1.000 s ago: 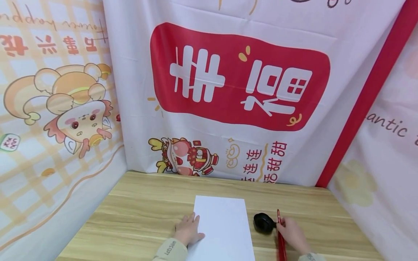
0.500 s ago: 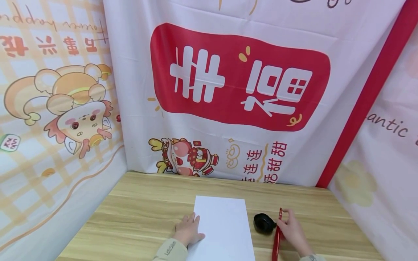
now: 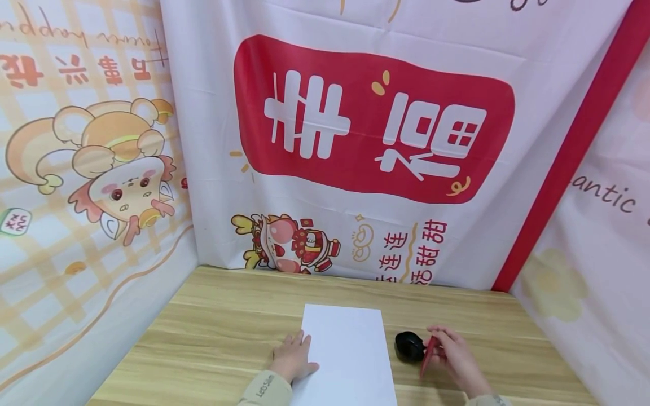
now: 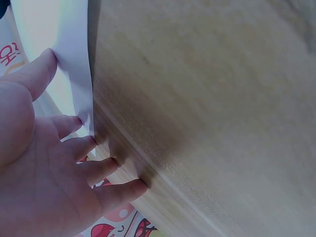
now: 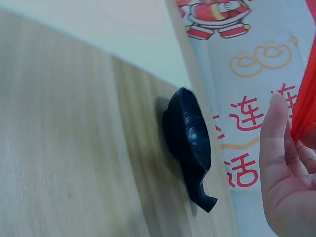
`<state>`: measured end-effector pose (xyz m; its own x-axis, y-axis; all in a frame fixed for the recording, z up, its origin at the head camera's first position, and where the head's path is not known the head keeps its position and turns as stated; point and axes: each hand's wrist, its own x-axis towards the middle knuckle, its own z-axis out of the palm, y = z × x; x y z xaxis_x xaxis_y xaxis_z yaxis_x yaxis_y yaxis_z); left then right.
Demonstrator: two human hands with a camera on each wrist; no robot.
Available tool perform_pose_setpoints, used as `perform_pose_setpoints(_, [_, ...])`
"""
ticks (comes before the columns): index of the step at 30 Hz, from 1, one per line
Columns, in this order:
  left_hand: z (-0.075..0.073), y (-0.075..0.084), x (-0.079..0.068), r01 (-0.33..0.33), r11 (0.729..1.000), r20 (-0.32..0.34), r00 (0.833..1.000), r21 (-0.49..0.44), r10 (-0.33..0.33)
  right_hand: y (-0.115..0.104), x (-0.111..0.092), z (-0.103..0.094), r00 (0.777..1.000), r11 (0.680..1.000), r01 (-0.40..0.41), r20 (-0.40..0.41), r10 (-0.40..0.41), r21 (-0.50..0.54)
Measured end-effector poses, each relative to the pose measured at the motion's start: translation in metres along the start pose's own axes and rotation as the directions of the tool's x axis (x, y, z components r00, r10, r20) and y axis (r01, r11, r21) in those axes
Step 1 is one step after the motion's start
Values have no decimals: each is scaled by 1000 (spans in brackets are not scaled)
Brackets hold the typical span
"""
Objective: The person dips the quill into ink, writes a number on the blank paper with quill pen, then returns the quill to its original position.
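Observation:
My left hand (image 3: 293, 358) rests flat with spread fingers on the left edge of a white sheet of paper (image 3: 347, 349). In the left wrist view the thumb lies on the paper (image 4: 71, 54), while the outer fingertips reach past its edge onto the wood. To the right, my right hand (image 3: 461, 363) holds a slim, glossy red object (image 3: 427, 356) with a tapered end, its exact kind unclear. In the right wrist view the red object (image 5: 307, 96) is cut off by the frame. Just left of that hand sits a small black leaf-shaped dish (image 5: 189, 136) with a short curved stem.
A wood-grain table (image 3: 228, 316) carries everything. Printed white cloth (image 3: 213, 169) hangs behind its far edge, and more printed cloth (image 3: 101, 270) stands along the left side, with another cloth (image 3: 599, 254) on the right.
In my right hand the red object has turned and now looks much shorter in the head view. The right fingers have shifted on it. Left hand, paper and black dish stay put.

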<state>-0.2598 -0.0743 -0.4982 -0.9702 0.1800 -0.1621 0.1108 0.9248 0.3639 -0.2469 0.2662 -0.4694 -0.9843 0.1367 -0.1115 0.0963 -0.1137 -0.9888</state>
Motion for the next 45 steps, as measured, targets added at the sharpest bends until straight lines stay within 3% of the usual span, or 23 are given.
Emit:
perform_pose_setpoints(11, [1, 0, 2, 14, 1000, 42, 999, -26, -13, -1, -1, -5, 987, 968, -5, 157, -36, 253])
perform_pose_setpoints(14, [0, 0, 3, 18, 999, 52, 999, -34, -16, -2, -1, -4, 979, 970, 7, 197, -57, 244])
perform_pose_setpoints(23, [0, 1, 2, 27, 999, 52, 998, -46, -25, -1, -1, 2, 972, 986, -29, 233, -10, 163])
perform_pose_setpoints(30, [1, 0, 2, 23, 999, 41, 999, -35, -22, 3, 1, 4, 985, 983, 13, 165, -44, 183])
perform_pose_setpoints(39, [1, 0, 1, 11, 999, 32, 999, -34, -10, -4, 0, 11, 997, 978, -75, 23, 72, 195])
perform_pose_setpoints(45, [2, -1, 2, 17, 999, 39, 999, -35, -15, -2, 0, 12, 999, 968, -37, 45, 26, 247])
